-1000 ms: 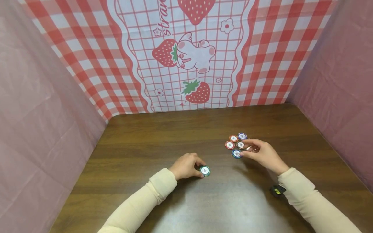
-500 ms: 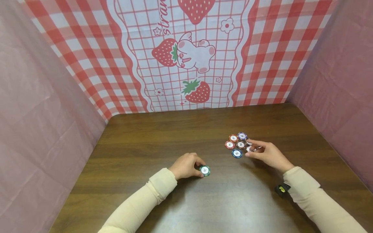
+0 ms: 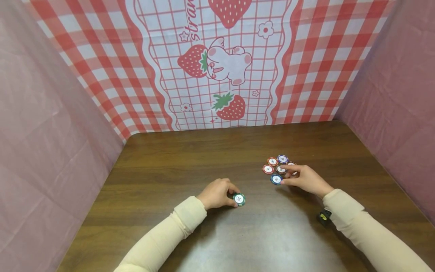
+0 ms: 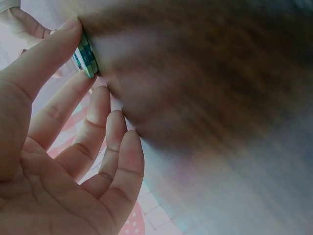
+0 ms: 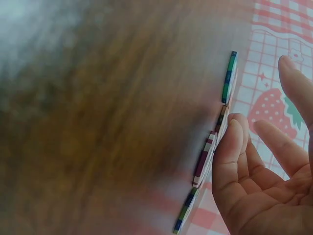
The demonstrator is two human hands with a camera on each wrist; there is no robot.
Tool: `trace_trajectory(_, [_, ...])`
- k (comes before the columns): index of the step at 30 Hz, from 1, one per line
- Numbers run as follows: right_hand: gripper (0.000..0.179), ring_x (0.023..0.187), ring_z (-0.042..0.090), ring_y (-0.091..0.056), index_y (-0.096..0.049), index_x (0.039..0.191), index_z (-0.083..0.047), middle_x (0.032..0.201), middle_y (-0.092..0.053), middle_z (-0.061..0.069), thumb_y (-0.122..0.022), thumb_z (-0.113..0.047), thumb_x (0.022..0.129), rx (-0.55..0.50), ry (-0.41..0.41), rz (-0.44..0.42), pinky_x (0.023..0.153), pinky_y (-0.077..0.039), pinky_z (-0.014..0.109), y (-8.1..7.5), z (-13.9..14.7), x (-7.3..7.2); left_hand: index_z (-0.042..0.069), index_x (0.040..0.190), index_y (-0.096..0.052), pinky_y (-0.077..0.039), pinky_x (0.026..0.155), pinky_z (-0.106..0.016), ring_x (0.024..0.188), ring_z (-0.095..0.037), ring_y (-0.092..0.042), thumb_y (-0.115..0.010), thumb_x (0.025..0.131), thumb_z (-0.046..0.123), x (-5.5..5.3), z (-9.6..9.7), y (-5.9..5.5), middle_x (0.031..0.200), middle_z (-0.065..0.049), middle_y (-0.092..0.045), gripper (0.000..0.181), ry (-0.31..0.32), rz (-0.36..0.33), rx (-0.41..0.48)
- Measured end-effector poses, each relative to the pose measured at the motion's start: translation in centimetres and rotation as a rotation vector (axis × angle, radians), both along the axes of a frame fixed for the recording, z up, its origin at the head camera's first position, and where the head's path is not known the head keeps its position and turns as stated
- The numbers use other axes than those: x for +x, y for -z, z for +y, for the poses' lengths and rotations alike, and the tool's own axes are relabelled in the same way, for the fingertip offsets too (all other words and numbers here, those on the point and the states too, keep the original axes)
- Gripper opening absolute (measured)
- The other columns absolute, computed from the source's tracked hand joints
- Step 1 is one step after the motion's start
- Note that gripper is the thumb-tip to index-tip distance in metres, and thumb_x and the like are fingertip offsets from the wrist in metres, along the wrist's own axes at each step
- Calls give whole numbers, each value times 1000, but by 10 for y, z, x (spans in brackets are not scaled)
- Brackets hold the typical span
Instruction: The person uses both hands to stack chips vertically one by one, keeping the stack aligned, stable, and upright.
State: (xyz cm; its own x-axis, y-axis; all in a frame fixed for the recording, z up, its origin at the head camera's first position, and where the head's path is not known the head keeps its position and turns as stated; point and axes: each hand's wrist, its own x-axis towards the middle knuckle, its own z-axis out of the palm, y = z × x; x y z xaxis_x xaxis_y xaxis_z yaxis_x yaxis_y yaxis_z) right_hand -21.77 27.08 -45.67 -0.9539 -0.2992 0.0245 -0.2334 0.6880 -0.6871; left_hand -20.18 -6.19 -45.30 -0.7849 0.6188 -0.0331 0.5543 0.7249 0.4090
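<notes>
In the head view my left hand [image 3: 217, 193] rests low over the table. It pinches a green-edged poker chip [image 3: 239, 199] between thumb and forefinger; the left wrist view shows the green rim [image 4: 87, 56] between the fingertips. My right hand [image 3: 306, 179] is over a cluster of chips, fingers apart and gripping nothing. Its forefinger lies above a dark brown chip [image 3: 280, 170], its thumb by a blue chip [image 3: 276, 179]. Beside these lie a red chip [image 3: 267, 169], an orange-red chip [image 3: 272, 161] and a purple-blue chip [image 3: 282, 159]. The hand partly hides chips at the cluster's right.
The brown wooden table [image 3: 170, 158] ends at a hanging red-and-white strawberry cloth [image 3: 224, 83] at the back. Pink curtains [image 3: 384, 105] flank both sides. A black device [image 3: 324, 217] sits at the right wrist.
My right hand shifted right off the blue chip, then came back left over the dark brown chip. The left hand and its green chip have stayed in place.
</notes>
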Motion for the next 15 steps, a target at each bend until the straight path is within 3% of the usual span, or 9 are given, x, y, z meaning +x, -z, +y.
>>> trace_trajectory(15, [53,68,10,-48,-68,122,-1,83,-62,2,-83,-24,77,81,-66,23,59,-41,22,0,-15,-6,21,106,-77,-45,74,-20,79,-6,-55,-88,70,32,0,0,-1,87,4,-64,39,-2,-2,8])
